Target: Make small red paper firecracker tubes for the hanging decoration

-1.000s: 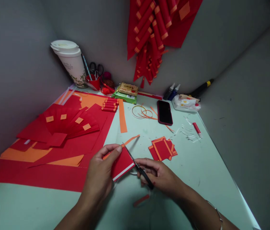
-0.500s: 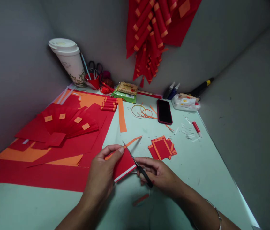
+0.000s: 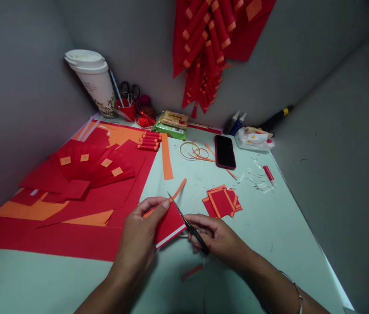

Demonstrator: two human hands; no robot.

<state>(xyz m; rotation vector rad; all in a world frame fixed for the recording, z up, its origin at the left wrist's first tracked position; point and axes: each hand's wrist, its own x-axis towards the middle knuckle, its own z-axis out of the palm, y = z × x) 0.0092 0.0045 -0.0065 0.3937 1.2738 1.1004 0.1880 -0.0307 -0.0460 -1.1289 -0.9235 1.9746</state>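
Red card (image 3: 169, 223) gripped by the left hand's fingers (image 3: 162, 205), lower centre, black scissors (image 3: 197, 238) grasped in the right hand's fingers (image 3: 200, 233) along its edge.

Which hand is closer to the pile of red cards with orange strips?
The right hand: it holds scissors just this side of the card pile. The left hand is farther, off to the left.

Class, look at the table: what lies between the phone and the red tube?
Thin white scraps lie between the phone and the red tube, as the head view shows.
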